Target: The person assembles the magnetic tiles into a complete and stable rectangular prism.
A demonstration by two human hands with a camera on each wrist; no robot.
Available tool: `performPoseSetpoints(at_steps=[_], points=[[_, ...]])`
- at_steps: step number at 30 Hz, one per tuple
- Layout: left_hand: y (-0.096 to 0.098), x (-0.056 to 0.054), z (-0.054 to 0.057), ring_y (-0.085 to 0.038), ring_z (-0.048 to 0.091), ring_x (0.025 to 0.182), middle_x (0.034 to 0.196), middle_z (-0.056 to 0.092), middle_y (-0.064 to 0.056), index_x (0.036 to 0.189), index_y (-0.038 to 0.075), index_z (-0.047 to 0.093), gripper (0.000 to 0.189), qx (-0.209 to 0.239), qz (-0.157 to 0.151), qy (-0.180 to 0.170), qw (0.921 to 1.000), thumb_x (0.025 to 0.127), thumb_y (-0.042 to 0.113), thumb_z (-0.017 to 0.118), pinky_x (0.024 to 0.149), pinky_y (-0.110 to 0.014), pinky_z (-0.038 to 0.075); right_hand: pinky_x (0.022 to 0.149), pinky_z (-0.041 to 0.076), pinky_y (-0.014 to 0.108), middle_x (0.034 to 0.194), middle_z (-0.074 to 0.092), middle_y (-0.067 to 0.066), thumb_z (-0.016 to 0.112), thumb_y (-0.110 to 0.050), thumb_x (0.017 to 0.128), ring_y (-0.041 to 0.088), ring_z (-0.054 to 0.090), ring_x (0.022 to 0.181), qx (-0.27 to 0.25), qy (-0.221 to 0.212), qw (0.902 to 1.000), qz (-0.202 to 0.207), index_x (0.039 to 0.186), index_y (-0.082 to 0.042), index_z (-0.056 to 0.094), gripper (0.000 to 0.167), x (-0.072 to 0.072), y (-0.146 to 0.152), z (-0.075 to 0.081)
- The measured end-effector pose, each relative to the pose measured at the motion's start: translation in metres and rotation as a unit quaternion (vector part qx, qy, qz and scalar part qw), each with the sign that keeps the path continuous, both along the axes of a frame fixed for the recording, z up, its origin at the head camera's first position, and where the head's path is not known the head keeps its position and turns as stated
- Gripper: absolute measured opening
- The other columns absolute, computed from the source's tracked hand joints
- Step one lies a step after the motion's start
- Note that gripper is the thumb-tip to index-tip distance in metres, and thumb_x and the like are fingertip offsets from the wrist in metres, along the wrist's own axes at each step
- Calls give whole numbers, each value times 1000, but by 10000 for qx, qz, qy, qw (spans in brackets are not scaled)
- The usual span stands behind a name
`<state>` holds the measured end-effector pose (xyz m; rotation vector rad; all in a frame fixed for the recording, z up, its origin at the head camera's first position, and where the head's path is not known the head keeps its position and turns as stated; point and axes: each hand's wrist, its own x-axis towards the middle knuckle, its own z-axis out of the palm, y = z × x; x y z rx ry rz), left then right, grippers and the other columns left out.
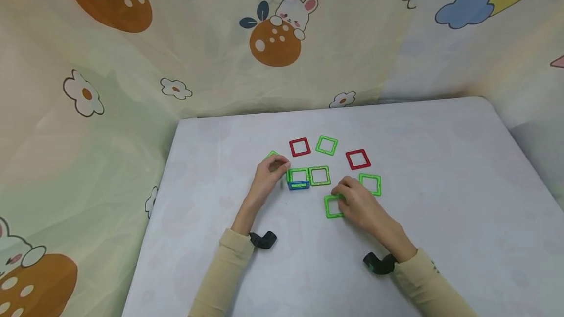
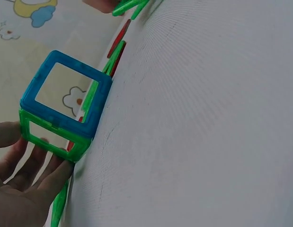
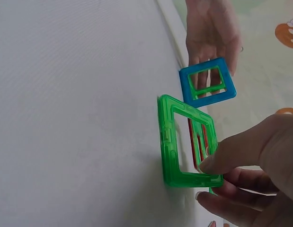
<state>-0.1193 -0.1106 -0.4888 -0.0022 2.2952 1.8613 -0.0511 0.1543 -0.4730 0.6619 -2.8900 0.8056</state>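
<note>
My left hand (image 1: 270, 172) holds the left side of a small structure of square magnetic tiles, thumb and fingers at its green side tile (image 2: 51, 147). A blue tile (image 2: 33, 82) stands upright along the structure's near side. A flat green tile (image 1: 328, 176) adjoins it on the right. Closer to me and to the right, my right hand (image 1: 359, 202) pinches a loose green square tile (image 3: 170, 156) by one edge, thumb on one face and fingers behind. That tile is tilted up on edge in the right wrist view, its lower edge close to the white table.
Behind the structure lie a red tile (image 1: 292, 148), a green tile (image 1: 326, 152) and another red tile (image 1: 361, 166). One green tile (image 1: 370, 176) lies beyond my right hand; another (image 1: 272, 153) is partly hidden by my left. A patterned curtain (image 1: 211, 38) hangs behind the white table (image 1: 440, 185).
</note>
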Motion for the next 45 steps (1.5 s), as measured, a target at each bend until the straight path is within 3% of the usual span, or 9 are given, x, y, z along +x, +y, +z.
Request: performPoseSetpoints(at_steps=[12,19,45], points=[[0,1,-4,-19,61,116,121,64,-1,115,14,68,20,-45,-24,-20,10000,100,27,68,99,-37,49,73,58,34,97,65,6,79,9,80,19,65,85,-414,279,9987,-126,99,-3,76,23,-10,-12,4],[1,0,-2,-19,61,117,121,65,-1,116,15,68,21,-9,-42,17,10000,100,29,68,100,-39,49,76,59,36,99,65,8,78,10,81,21,67,88,-703,426,9966,-76,100,-1,76,22,-21,-18,9],[0,-3,-3,-19,63,118,120,66,-2,115,12,68,21,-94,16,43,9999,100,26,68,100,-41,49,72,58,34,96,64,8,78,11,81,20,66,85,-791,715,9943,74,96,-2,76,19,-30,-27,8]])
